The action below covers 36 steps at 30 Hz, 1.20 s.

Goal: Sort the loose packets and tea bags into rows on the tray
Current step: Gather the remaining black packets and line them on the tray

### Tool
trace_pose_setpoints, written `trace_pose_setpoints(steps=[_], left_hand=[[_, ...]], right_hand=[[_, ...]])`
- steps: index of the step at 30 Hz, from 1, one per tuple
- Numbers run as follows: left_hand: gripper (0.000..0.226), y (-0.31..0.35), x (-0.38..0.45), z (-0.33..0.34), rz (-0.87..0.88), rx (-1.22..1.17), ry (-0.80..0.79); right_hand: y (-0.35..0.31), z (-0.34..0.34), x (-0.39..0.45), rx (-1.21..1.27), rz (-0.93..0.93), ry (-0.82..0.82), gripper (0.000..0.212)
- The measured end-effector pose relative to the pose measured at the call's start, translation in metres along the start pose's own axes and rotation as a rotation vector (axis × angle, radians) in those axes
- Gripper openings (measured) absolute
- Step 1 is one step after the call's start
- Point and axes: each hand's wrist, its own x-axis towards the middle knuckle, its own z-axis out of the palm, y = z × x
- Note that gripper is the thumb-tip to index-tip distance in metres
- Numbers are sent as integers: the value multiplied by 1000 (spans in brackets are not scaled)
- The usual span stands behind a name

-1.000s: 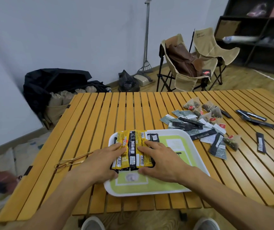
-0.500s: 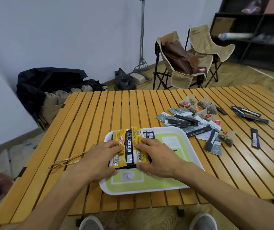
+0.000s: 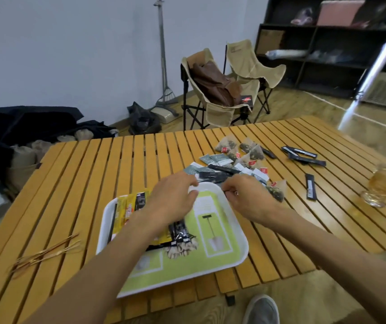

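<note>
both hands (image 3: 173, 197) (image 3: 245, 197) grip nothing, hovering over tray (image 3: 238, 232) far edge.

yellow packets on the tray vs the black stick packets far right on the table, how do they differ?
Colour: the yellow packets are bright yellow with dark print; the black stick packets are black with pale labels.
Place: the yellow packets lie on the tray, side by side; the black stick packets lie scattered on the table.
Shape: the black stick packets look narrower.
Shared: both lie flat, untouched by either hand.

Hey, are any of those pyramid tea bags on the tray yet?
No, the pyramid tea bags all lie on the slatted table beyond the tray, which holds only the yellow and black packets.
</note>
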Motion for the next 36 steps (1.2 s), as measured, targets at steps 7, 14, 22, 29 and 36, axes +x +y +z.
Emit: trace_pose_setpoints(steps=[7,14,22,29,36], left_hand=[[21,41,95,43,-10,230,-64],[7,38,126,61,-48,290,-193],[8,32,120,61,19,221,-154],[12,24,139,46,100,208,-58],[12,12,155,69,193,189,-107]], right_hand=[[33,1,26,-323,-32,-30,33],[49,5,34,-344,-74,-31,20],[56,-14,19,-288,-59,0,11],[62,-37,34,-103,85,65,7],[78,-21,44,64,192,36,10]])
